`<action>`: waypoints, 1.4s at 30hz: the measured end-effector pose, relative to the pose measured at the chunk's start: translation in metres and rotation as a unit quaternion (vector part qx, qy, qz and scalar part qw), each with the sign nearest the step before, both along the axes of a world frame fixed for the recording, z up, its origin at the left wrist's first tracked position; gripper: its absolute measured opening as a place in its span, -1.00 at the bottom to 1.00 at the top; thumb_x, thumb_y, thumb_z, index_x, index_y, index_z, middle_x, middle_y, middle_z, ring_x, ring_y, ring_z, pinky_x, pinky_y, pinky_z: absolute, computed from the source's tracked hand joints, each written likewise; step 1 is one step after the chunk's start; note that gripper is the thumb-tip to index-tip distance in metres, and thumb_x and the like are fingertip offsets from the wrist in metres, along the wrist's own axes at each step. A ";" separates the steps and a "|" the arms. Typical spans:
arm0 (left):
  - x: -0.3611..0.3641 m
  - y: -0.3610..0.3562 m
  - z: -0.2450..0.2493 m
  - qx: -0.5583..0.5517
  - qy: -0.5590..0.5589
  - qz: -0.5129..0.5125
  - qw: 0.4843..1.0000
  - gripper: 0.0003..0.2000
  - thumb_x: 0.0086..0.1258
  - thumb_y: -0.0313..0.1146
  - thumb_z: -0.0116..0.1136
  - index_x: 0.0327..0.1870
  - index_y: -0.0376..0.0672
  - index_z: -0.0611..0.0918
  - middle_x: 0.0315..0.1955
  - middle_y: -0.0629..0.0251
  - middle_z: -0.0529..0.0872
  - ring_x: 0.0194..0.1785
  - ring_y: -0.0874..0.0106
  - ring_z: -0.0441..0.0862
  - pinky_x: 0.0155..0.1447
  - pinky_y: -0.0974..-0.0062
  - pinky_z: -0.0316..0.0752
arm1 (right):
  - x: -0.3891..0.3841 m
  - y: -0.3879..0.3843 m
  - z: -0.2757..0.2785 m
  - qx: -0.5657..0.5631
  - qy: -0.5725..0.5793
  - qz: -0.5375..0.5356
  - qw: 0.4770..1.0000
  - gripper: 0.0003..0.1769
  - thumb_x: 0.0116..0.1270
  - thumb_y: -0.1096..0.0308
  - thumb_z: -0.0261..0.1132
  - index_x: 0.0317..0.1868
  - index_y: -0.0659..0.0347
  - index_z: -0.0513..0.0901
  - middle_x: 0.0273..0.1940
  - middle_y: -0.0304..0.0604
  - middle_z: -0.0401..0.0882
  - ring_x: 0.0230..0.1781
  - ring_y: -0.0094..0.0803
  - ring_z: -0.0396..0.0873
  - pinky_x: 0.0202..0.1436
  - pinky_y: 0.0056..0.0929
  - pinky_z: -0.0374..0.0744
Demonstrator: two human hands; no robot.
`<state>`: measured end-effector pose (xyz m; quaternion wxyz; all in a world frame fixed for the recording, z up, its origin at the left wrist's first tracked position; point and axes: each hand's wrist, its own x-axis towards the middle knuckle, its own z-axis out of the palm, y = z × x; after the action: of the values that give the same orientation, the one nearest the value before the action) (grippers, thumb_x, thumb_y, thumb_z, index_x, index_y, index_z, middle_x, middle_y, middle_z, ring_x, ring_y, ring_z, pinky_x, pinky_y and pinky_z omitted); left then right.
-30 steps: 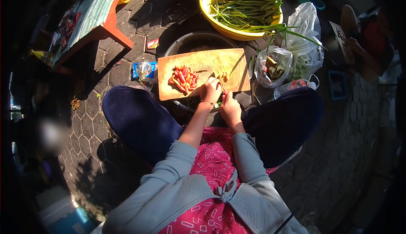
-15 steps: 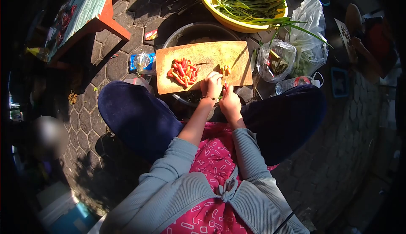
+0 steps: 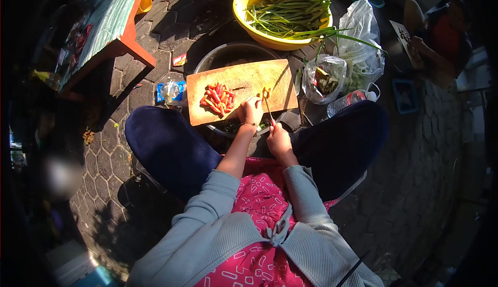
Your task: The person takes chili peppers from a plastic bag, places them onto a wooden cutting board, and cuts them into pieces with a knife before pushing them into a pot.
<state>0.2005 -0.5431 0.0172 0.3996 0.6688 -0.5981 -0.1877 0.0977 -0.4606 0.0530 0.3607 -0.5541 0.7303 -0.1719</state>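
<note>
A wooden cutting board (image 3: 254, 74) rests across a dark basin (image 3: 215, 56) in front of me. On its left half lies a pile of red chilies (image 3: 218, 99). My left hand (image 3: 251, 111) is closed, its bent fingers low on the board; what they pinch, if anything, is hidden. Cut orange-yellow pieces (image 3: 266, 92) lie just beyond those fingers. My right hand (image 3: 279, 139) grips a knife (image 3: 269, 111) by its reddish handle, below the board's near edge, and the blade reaches up over the board to the pieces.
A yellow basin (image 3: 239, 14) of long green vegetables stands beyond the board. Plastic bags (image 3: 323, 79) and a clear jug (image 3: 347, 101) sit to the right. At left is a low red-legged table (image 3: 136, 51); a blue packet (image 3: 171, 91) lies nearer. Another person (image 3: 446, 43) sits far right.
My right hand has drawn back toward me, exposing more of the knife blade. My left hand has shifted slightly left. The whole view has moved a little.
</note>
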 end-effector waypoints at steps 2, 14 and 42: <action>0.000 0.002 0.000 0.002 0.000 0.009 1.000 -0.93 0.05 -0.43 0.08 -0.49 -0.14 0.61 -0.49 0.18 0.62 -0.39 0.17 0.56 -0.34 0.35 0.44 | 0.001 -0.007 0.010 -0.011 0.013 -0.007 1.000 -0.76 0.30 0.25 -0.05 -0.32 0.30 0.31 -0.50 0.28 0.48 -0.37 0.18 0.48 -0.33 0.01 0.40; 0.001 0.003 0.000 0.006 -0.005 0.007 1.000 -0.92 0.03 -0.49 0.08 -0.47 -0.19 0.61 -0.44 0.21 0.63 -0.35 0.22 0.58 -0.29 0.41 0.46 | 0.011 -0.020 0.009 -0.052 0.036 0.042 0.997 -0.79 0.27 0.27 -0.04 -0.31 0.28 0.28 -0.52 0.23 0.50 -0.44 0.15 0.50 -0.36 0.01 0.42; 0.021 -0.009 -0.004 -0.060 -0.035 0.009 0.998 -0.96 0.07 -0.42 0.07 -0.50 -0.14 0.55 -0.47 0.21 0.58 -0.34 0.18 0.53 -0.31 0.36 0.41 | 0.007 0.019 -0.006 -0.075 0.081 0.030 0.993 -0.80 0.27 0.27 -0.01 -0.32 0.27 0.31 -0.49 0.19 0.48 -0.45 0.11 0.51 -0.37 -0.05 0.47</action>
<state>0.2214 -0.5524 0.0132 0.4195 0.6551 -0.6161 -0.1241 0.1051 -0.4415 0.0471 0.2626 -0.6133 0.7252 -0.1702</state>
